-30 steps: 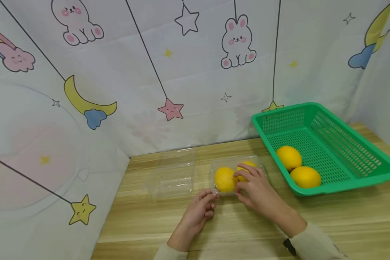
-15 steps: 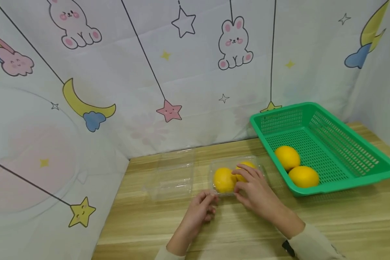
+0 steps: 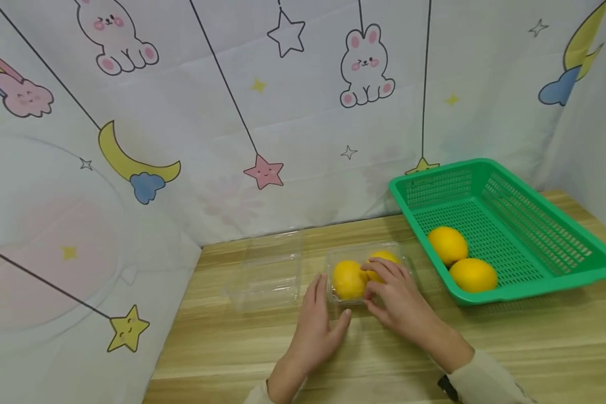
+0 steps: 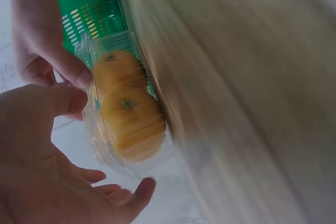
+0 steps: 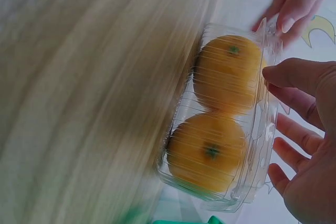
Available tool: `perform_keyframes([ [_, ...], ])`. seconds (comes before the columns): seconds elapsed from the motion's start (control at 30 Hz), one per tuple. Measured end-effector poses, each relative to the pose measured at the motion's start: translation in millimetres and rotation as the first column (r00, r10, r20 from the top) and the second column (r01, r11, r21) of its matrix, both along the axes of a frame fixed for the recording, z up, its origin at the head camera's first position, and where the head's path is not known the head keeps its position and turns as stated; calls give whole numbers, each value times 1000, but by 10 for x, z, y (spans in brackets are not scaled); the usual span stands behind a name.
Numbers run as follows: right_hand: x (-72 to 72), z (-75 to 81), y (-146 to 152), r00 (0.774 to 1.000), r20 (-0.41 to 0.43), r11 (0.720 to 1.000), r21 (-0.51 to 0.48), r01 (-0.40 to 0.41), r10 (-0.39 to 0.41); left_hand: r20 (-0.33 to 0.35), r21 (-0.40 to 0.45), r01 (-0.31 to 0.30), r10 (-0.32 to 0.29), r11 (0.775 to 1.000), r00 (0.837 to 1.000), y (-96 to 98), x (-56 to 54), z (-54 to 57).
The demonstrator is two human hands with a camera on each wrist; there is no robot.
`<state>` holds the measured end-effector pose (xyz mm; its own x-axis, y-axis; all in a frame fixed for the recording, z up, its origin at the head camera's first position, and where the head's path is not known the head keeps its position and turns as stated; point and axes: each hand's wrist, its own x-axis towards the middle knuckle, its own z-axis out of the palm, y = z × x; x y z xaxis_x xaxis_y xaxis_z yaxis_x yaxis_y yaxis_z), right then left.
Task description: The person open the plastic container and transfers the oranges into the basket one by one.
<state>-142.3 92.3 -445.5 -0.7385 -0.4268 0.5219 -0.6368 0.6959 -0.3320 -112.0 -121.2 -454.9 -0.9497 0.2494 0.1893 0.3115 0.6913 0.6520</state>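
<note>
A clear plastic clamshell box with its lid down holds two oranges side by side on the table. In the right wrist view green stem ends show on the oranges through the ribbed plastic. My right hand rests over the box's right part, fingertips on the lid and thumb at the front rim, fingers relaxed. My left hand stands at the box's front left corner, thumb and fingers spread apart, with nothing in it. The right orange is partly hidden by the right fingers.
A green perforated basket stands to the right, two more oranges in its near left corner. Another clear plastic box, its lid raised, lies left of the filled one. A printed cloth wall closes off the back.
My left hand has let go of the box's front left corner and opened, fingers now reaching along its left side. The right hand and the box have stayed in place.
</note>
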Motion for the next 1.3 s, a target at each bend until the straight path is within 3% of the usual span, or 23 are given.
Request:
perform_keyframes([
  [0.1, 2, -8, 2, 1000, 2, 1000, -4, 5, -5, -93, -150, 34, -49, 988, 994, 51, 5, 25],
  [0.2, 1, -15, -1, 1000, 8, 1000, -5, 4, -4, -126, -261, 60, -95, 964, 987, 91, -5, 69],
  [0.43, 32, -49, 5, 999, 36, 999, -29, 13, -12, -150, -483, 104, -199, 869, 968, 180, -66, 127],
  [0.67, 17, -79, 5, 1000, -2, 999, -51, 7, -7, -224, -537, 40, -189, 843, 956, 201, -126, 124],
  [0.9, 48, -73, 32, 1000, 19, 998, -68, -1, 2, -292, -553, -6, -187, 833, 938, 230, -178, 117],
  [1.13, 73, -95, 89, 1000, -10, 994, -106, -28, 27, -273, -606, -20, -184, 795, 944, 304, -162, 139],
  [1.3, 79, -90, 135, 1000, 25, 982, -186, -13, 18, -271, -629, -31, -182, 776, 945, 317, -154, 143],
])
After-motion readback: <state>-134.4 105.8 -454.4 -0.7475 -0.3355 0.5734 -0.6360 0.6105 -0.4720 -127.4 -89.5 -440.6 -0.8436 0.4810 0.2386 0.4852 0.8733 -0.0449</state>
